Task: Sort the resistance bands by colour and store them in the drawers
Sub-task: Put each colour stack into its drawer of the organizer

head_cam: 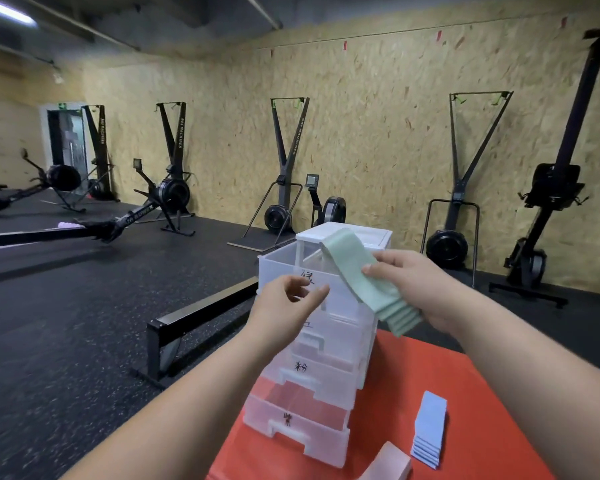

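A white translucent drawer unit [329,355] stands on a red surface [465,393], each drawer front marked with a handwritten character. Its top drawer [278,263] is pulled out toward me. My right hand [420,282] grips a stack of several green resistance bands [361,275], held slanted over the open top drawer. My left hand [288,306] hovers in front of the top drawer's front, fingers loosely curled and holding nothing. A stack of blue bands [430,427] lies on the red surface at the right, and a pink stack [388,462] lies at the bottom edge.
The black rubber gym floor [84,323] spreads to the left. A black metal rail [201,313] lies on it close to the drawer unit. Rowing machines [160,202] and ski machines [288,168] line the chipboard wall behind.
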The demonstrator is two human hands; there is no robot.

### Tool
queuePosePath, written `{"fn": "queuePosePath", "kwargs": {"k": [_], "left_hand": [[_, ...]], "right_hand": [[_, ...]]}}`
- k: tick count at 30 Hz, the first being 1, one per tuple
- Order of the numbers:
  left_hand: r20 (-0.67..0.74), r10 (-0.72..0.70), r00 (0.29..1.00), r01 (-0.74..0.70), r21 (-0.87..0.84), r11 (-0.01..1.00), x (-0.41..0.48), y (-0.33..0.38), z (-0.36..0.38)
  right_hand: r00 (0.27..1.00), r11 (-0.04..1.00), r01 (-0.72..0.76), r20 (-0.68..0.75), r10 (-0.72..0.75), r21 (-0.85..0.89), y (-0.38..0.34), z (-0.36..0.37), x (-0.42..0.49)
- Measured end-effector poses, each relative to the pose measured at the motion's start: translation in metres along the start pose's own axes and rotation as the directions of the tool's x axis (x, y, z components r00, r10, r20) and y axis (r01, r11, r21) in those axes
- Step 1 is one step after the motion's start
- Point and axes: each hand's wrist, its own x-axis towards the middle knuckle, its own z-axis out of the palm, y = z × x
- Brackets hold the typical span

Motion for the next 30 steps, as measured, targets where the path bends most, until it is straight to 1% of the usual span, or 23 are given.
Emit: {"fn": "queuePosePath", "kwargs": {"k": [2, 4, 6, 8, 10, 12, 13, 14, 16, 17, 18, 19, 20, 21, 22, 24, 26, 28, 29, 30], "left_hand": [[-0.027, 0.025, 0.999, -0.021, 0.153, 0.988, 0.013, -0.019, -0.007], [-0.052, 0.035, 0.998, -0.022, 0.221, 0.975, 0.024, -0.034, -0.011], [-0.077, 0.052, 0.996, -0.03, 0.273, 0.962, 0.035, -0.047, -0.013], [-0.096, 0.073, 0.993, -0.041, 0.3, 0.953, 0.045, -0.059, -0.012], [-0.109, 0.081, 0.991, -0.044, 0.307, 0.951, 0.055, -0.068, -0.011], [-0.113, 0.083, 0.99, -0.044, 0.311, 0.949, 0.061, -0.077, -0.008], [-0.117, 0.087, 0.989, -0.047, 0.312, 0.949, 0.063, -0.08, -0.006], [-0.122, 0.092, 0.988, -0.05, 0.312, 0.949, 0.065, -0.083, -0.005], [-0.138, 0.101, 0.985, -0.055, 0.304, 0.951, 0.068, -0.088, -0.002], [-0.15, 0.107, 0.983, -0.059, 0.294, 0.954, 0.07, -0.09, 0.0], [-0.165, 0.116, 0.979, -0.066, 0.284, 0.957, 0.071, -0.092, 0.001], [-0.178, 0.123, 0.976, -0.07, 0.277, 0.958, 0.072, -0.094, 0.003], [-0.191, 0.127, 0.973, -0.072, 0.273, 0.959, 0.073, -0.095, 0.005], [-0.203, 0.129, 0.971, -0.071, 0.27, 0.96, 0.074, -0.097, 0.007], [-0.213, 0.129, 0.968, -0.069, 0.267, 0.961, 0.074, -0.098, 0.009], [-0.226, 0.129, 0.966, -0.065, 0.269, 0.961, 0.075, -0.099, 0.013], [-0.232, 0.126, 0.965, -0.06, 0.271, 0.961, 0.075, -0.098, 0.016], [-0.237, 0.119, 0.964, -0.05, 0.276, 0.96, 0.075, -0.095, 0.019], [-0.241, 0.11, 0.964, -0.039, 0.282, 0.959, 0.075, -0.093, 0.021], [-0.249, 0.1, 0.963, -0.025, 0.29, 0.957, 0.077, -0.091, 0.023]], "right_hand": [[0.998, 0.994, -0.057, -0.001, 0.057, -0.096, -0.017, -0.007, 0.033], [0.992, 0.968, -0.123, 0.0, 0.126, -0.217, -0.028, -0.012, 0.071], [0.983, 0.919, -0.157, 0.034, 0.182, -0.361, -0.031, -0.009, 0.107], [0.973, 0.843, -0.159, 0.061, 0.221, -0.514, -0.027, -0.002, 0.143], [0.965, 0.758, -0.116, 0.107, 0.239, -0.642, -0.019, 0.009, 0.172], [0.954, 0.69, -0.082, 0.143, 0.263, -0.719, -0.009, 0.019, 0.191], [0.945, 0.688, -0.077, 0.167, 0.281, -0.721, -0.006, 0.023, 0.197], [0.935, 0.715, -0.079, 0.197, 0.295, -0.695, -0.003, 0.025, 0.201], [0.914, 0.815, -0.129, 0.252, 0.319, -0.565, 0.004, 0.026, 0.21], [0.898, 0.849, -0.169, 0.277, 0.342, -0.501, 0.008, 0.026, 0.214], [0.878, 0.863, -0.204, 0.304, 0.37, -0.462, 0.015, 0.026, 0.217], [0.854, 0.856, -0.228, 0.326, 0.405, -0.464, 0.022, 0.028, 0.219], [0.832, 0.831, -0.228, 0.342, 0.437, -0.507, 0.032, 0.032, 0.221], [0.815, 0.793, -0.198, 0.353, 0.46, -0.576, 0.041, 0.034, 0.224], [0.815, 0.758, -0.146, 0.358, 0.457, -0.635, 0.049, 0.037, 0.228], [0.836, 0.693, -0.042, 0.355, 0.419, -0.72, 0.052, 0.038, 0.228], [0.861, 0.591, 0.053, 0.337, 0.381, -0.805, 0.048, 0.035, 0.228], [0.901, 0.497, 0.11, 0.298, 0.317, -0.861, 0.045, 0.032, 0.225], [0.925, 0.481, 0.123, 0.276, 0.261, -0.868, 0.045, 0.031, 0.223], [0.943, 0.494, 0.129, 0.26, 0.207, -0.86, 0.046, 0.029, 0.22]]}}
